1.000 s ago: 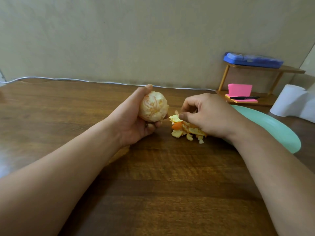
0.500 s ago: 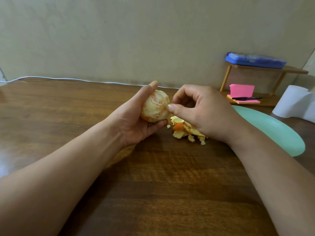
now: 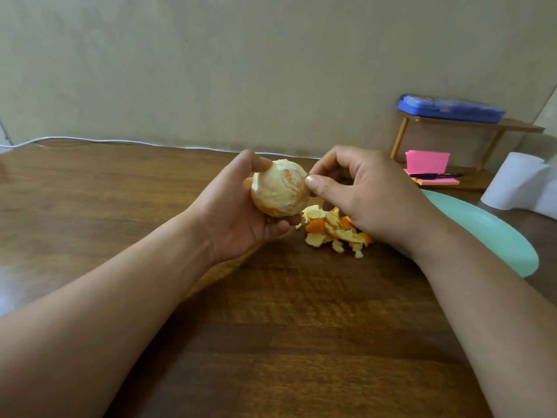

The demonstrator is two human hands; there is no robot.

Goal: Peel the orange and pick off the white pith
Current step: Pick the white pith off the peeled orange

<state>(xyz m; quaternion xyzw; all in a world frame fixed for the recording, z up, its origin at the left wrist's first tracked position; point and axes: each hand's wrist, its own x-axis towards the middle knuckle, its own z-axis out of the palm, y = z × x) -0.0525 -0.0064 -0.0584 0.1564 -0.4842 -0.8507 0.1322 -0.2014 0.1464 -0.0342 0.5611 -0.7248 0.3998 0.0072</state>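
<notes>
A left hand [image 3: 238, 212] cups a round, pale, pith-coated peeled orange [image 3: 280, 188] above a dark wooden table [image 3: 120, 191], thumb over the top and fingers curled beneath. A right hand [image 3: 361, 191] pinches the fruit's right edge, its thumb tip and bent forefinger closed on the pith. Just below those fingers lies a heap of orange-and-yellow peel scraps [image 3: 334, 229] — a mint-green plate [image 3: 497, 233] beyond the wrist.

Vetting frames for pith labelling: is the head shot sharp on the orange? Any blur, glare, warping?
Head view: the orange is sharp, pith distinct from flesh; the blue box and green plate near the right edge look soft; the far edge of the table bows from the wide lens; pale sheen on the wood at left; light soft, shadows faint.
</notes>
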